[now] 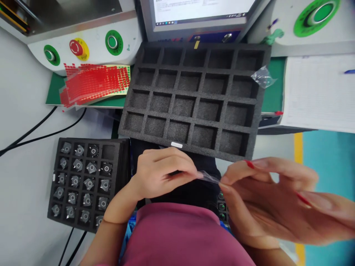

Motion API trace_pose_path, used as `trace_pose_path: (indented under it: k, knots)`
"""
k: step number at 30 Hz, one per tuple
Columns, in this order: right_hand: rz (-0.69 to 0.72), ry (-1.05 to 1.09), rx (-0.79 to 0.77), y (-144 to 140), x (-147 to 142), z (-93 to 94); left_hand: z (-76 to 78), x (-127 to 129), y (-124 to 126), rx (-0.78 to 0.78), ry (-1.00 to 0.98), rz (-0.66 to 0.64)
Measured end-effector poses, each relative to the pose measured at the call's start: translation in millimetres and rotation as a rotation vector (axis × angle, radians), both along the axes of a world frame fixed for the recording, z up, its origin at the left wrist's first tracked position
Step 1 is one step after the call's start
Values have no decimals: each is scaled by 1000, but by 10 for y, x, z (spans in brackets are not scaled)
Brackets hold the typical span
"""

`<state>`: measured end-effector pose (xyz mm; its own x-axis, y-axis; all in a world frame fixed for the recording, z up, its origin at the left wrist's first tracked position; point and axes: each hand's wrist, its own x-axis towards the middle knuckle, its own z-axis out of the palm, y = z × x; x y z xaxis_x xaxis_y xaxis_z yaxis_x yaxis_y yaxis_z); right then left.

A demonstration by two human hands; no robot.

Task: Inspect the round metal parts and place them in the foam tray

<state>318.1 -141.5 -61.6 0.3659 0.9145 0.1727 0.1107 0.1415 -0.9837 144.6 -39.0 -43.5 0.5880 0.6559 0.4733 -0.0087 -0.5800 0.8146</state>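
Between my two hands a small piece of clear plastic film (209,177) is stretched. My left hand (163,171) pinches its left end with thumb and forefinger. At the other end, the thumb and forefinger of my right hand (266,199) are closed on the film, and bits of red show on two of its fingers. Just beyond my hands lies a black foam tray (179,119) whose square pockets hold nothing. Another piece of clear film (263,77) rests on that tray's right edge.
At the left, a stack of foam trays (118,166) holds several small round black parts (78,164) wrapped in clear film. Sheets of red stickers (97,83) lie near an emergency stop button (75,47) and green buttons (112,42). A monitor (199,11) stands behind; paper (318,92) lies right.
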Motion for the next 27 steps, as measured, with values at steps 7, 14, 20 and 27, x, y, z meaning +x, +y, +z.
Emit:
trace_pose_path:
  k: [7,14,20,27]
  knots:
    - [-290,-78,319,339,285,-149,135,494,260,-290,172,-71]
    - [-491,-48,89,941,1119,-413,-137,1652,925,-616,470,-56]
    - [-463,5,-45,1264,1415,-856,-323,2019,1341,-557,711,20]
    - [-585,25,-56,1221,1388,-860,85,1807,1209,-455,553,13]
